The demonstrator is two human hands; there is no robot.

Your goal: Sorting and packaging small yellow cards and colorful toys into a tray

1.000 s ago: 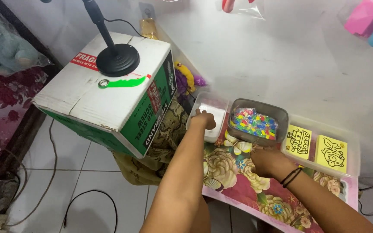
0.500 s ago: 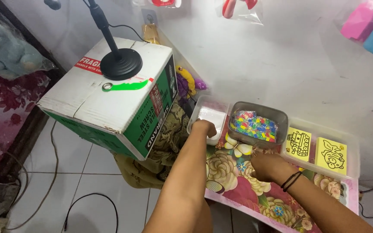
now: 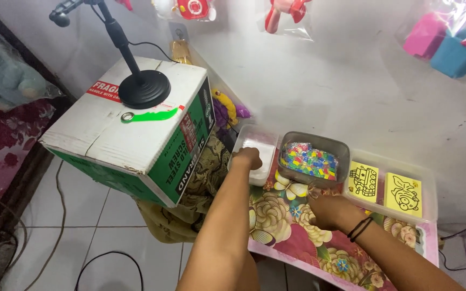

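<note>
A low table (image 3: 276,215) stands against the wall. Along its back edge sit three containers in a row: a shallow tray (image 3: 254,141) at the left corner, a tub of small pieces (image 3: 313,156) just to its right, and a flat tray (image 3: 389,161) further right holding two picture cards (image 3: 363,180) side by side. The left hand (image 3: 248,157) rests on the shallow tray's front rim. The right hand (image 3: 327,207) lies on the table in front of the tub. Left of the table, a cardboard box (image 3: 130,129) sits on the floor, touching the table's left edge. A stand's round base (image 3: 144,92) rests on the box top.
</note>
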